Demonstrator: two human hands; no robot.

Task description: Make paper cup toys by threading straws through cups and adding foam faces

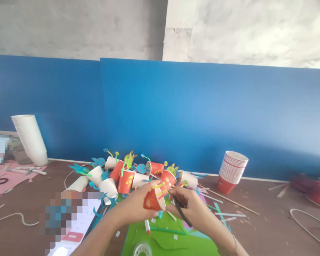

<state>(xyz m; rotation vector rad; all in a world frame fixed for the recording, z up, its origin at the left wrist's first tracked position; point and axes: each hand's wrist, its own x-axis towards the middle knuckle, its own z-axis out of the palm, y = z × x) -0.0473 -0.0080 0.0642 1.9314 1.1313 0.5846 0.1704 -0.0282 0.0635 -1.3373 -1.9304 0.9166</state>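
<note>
My left hand (142,199) is wrapped round a red paper cup (151,202), tipped so its mouth faces right. Yellow-orange paper strips (162,192) show by the cup's mouth. In my right hand (188,201) are black-handled scissors (180,208), with their blades pointing up and left towards the strips. My fingers partly cover the handles. Just behind both hands lies a pile of decorated red and white paper cups (126,182) with blue and green paper cut-outs. Beneath my hands is green paper (170,243) bearing a red-capped white marker (147,227).
A stack of red paper cups (232,172) stands to the right, and a stack of white cups (30,140) leans at the left. A tape roll (142,249) lies in front. Thin sticks (236,202), paper scraps and a white cable (306,227) lie on the brown table (272,213).
</note>
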